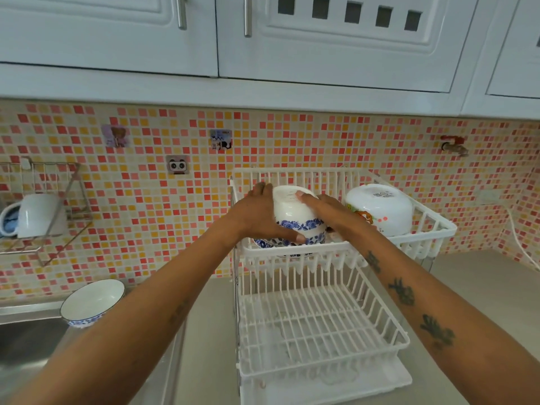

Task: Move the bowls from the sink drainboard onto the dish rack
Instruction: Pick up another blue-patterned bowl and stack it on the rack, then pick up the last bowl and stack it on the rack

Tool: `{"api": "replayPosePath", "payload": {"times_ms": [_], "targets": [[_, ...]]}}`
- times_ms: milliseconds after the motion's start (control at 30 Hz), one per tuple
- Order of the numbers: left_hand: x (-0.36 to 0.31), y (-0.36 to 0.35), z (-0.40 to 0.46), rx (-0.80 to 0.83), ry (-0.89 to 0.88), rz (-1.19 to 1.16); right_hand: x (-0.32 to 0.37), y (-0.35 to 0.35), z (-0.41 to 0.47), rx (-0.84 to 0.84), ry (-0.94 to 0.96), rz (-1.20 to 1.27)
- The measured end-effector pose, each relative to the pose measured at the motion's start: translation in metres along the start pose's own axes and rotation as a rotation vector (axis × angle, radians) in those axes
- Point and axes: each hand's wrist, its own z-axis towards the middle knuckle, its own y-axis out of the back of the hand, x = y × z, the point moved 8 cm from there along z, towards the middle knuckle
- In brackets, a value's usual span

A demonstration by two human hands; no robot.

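Hands are working the top tier of the rack (321,331) now. Left hand (263,217) is cupping one side of an upside-down blue bowl (295,217), thumb curling under its rim, and right hand (324,204) is gripping the other side, fingers lying over the base. That bowl is sitting in the upper basket, just beside an inverted white bowl (380,209). Another bowl (92,302) is waiting upright on the drainboard (29,309), left of the tabletop (482,287).
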Motion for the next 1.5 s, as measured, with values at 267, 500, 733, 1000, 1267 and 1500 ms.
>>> {"api": "replayPosePath", "payload": {"times_ms": [267,500,733,1000,1267,1500], "targets": [[0.028,0.031,-0.023,-0.059,-0.009,-0.379,0.083,0.003,-0.031,-0.351,0.500,-0.153],[0.129,0.046,-0.064,-0.059,0.179,-0.385,0.167,-0.100,-0.051,-0.143,0.724,-0.119],[0.235,0.063,-0.125,-0.111,0.343,-0.465,0.201,-0.235,-0.052,0.179,0.724,-0.095],[0.369,0.038,-0.204,-0.065,0.593,-0.516,0.195,-0.383,-0.042,0.460,0.612,-0.126],[0.474,-0.025,-0.251,-0.026,0.794,-0.625,0.124,-0.494,0.011,0.573,0.294,-0.127],[0.527,-0.115,-0.260,-0.063,0.966,-0.985,0.036,-0.545,0.066,0.532,0.011,-0.145]]}}
